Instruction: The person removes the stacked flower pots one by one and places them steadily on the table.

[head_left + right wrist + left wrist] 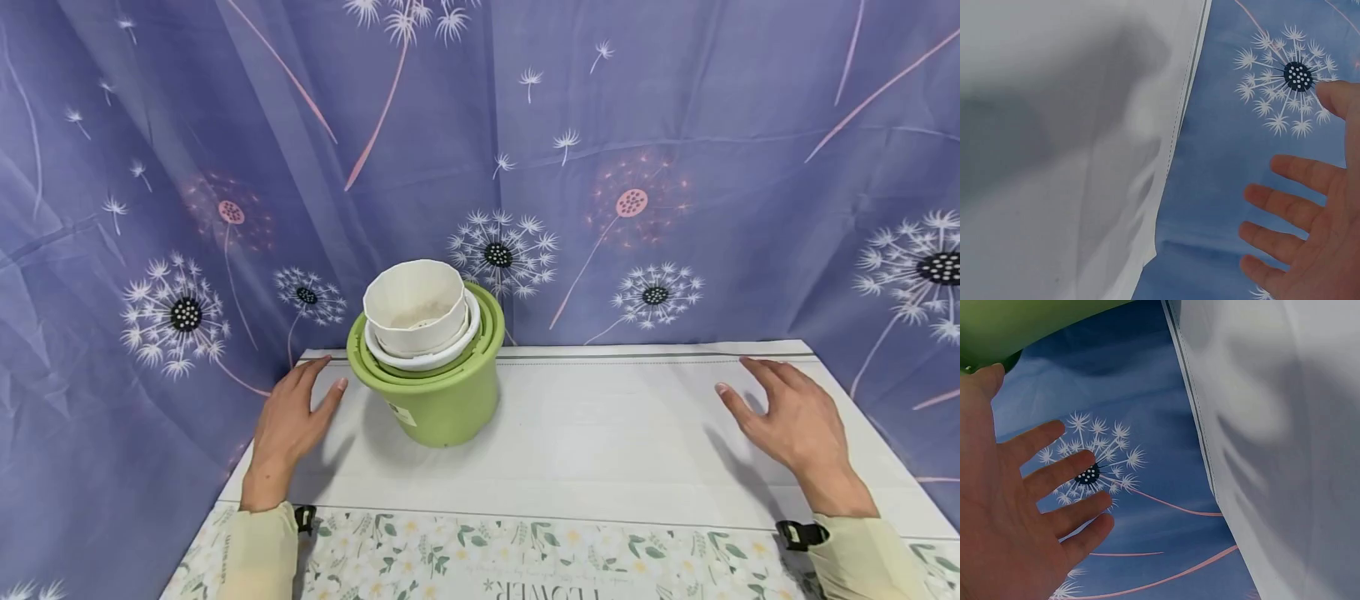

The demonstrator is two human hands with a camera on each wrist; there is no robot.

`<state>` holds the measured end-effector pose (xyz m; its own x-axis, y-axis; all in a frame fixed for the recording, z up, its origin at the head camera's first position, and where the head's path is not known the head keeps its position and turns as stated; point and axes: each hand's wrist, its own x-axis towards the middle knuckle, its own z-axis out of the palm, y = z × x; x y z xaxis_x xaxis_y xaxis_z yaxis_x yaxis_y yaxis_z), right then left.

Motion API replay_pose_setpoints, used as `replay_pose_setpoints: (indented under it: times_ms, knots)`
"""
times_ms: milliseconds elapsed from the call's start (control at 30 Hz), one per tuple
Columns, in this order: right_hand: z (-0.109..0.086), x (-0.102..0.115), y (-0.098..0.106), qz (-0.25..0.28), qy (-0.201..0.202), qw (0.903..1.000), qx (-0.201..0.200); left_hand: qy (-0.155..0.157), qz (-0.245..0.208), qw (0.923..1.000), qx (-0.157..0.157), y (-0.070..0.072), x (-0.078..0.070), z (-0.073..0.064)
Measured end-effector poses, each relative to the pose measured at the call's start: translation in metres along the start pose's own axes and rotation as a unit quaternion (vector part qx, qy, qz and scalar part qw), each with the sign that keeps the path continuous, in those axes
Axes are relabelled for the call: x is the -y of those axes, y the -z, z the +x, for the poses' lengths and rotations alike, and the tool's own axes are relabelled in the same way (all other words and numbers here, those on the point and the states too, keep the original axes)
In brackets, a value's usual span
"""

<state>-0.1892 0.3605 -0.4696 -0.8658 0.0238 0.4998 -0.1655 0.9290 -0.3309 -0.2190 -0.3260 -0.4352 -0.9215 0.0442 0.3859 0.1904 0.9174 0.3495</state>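
Note:
A green flowerpot (442, 414) stands upright on the table, left of the middle in the head view. Nested in its mouth are a white round pot rim (474, 327) and a cream faceted pot (417, 302) on top, tilted a little. Just left of the green pot hovers my left hand (291, 419), its fingers spread and holding nothing. In the left wrist view the green pot's side (1041, 319) shows near the thumb. Far to the right, my right hand (797, 417) is held above the table with fingers apart, touching nothing.
A white tablecloth (600, 450) covers the table, with a flower-printed strip (465, 550) along the near edge. Blue-purple curtains (675, 100) with dandelion prints hang behind and at both sides.

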Motion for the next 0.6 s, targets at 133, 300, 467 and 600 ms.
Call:
replay_pose_setpoints:
  times_ms: [133,300,467,600]
  knots:
    - [0.0,0.002,-0.001,0.001,0.005,1.0,-0.008,0.005,-0.007,0.9999,0.007,0.002,-0.001,-0.001]
    - [0.003,0.006,0.002,0.002,0.015,0.9997,-0.018,0.006,-0.018,0.9997,0.013,0.002,-0.004,-0.001]
    - [0.004,0.01,0.006,0.004,0.015,0.9996,-0.022,-0.005,-0.033,0.9994,0.004,0.003,-0.007,0.001]
    - [0.004,0.014,0.006,0.008,0.015,0.9996,-0.021,-0.017,-0.046,0.9988,0.0,0.006,-0.007,0.001]
